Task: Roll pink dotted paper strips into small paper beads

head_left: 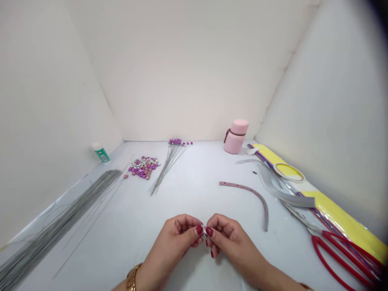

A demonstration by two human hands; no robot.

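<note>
My left hand (184,236) and my right hand (227,237) meet low in the middle, above the white table. Thumb and fingers are pinched together on each, the fingertips almost touching. A tiny whitish-pink piece (204,229) shows between the thumb tips; its kind is too small to make out. Beyond the hands, to the left, stretches a bunch of thin wires (165,173) tipped with purple beads (175,142). Closer to the left side is a pile of purple, silver and copper beads (144,167). A curved pinkish-grey strip (251,192) lies right of my right hand.
Along the left runs a long bundle of grey wires (69,214), with a glue stick (101,152) behind it. A pink flask (236,136) stands at the back right. Red-handled scissors (333,246), a tape roll (289,172) and yellow sheets (339,220) fill the right edge.
</note>
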